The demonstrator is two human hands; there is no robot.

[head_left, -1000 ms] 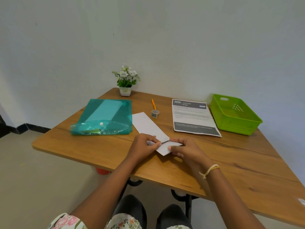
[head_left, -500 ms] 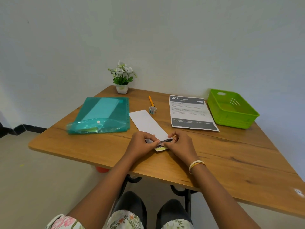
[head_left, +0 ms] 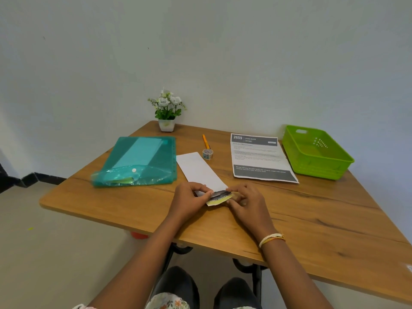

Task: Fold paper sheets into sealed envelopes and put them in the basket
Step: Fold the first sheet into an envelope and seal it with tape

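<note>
Both hands pinch the folded paper's [head_left: 201, 171] near end: left hand [head_left: 191, 200], right hand [head_left: 244, 201]. Their fingers hide the fold. The strip [head_left: 219, 198] between them bears print too small to read.

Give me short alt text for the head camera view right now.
Both hands, left hand and right hand, pinch the near end of a long white paper strip on a wooden table. Beyond lie a teal folder, tape roll, printed sheet and green basket.

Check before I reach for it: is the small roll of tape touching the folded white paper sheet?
Apart. The head view shows bare wood between the tape roll and the white sheet.
</note>
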